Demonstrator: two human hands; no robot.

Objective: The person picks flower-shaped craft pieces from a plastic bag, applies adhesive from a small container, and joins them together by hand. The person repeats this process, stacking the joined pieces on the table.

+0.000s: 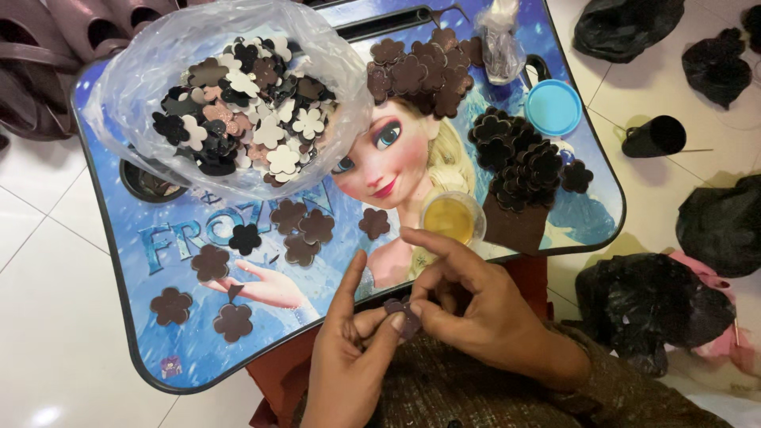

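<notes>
Brown foam, a small flower cutout (403, 311), was pinched between the fingertips of the left hand (349, 349) and the right hand (468, 301), just off the near edge of the blue lap table (119, 269). Loose brown flowers (238, 238) lay near the table's middle. A clear bag of mixed flowers (238, 103) sat at its far left corner, and a small cup of yellow glue (452, 218) stood near the near right edge.

Clear plastic bag (143, 87) of mixed flower cutouts on cartoon-printed tabletop (158, 341); blue round lid (552, 107), small cup of yellow glue (452, 218), black bags (721, 226) on floor.
</notes>
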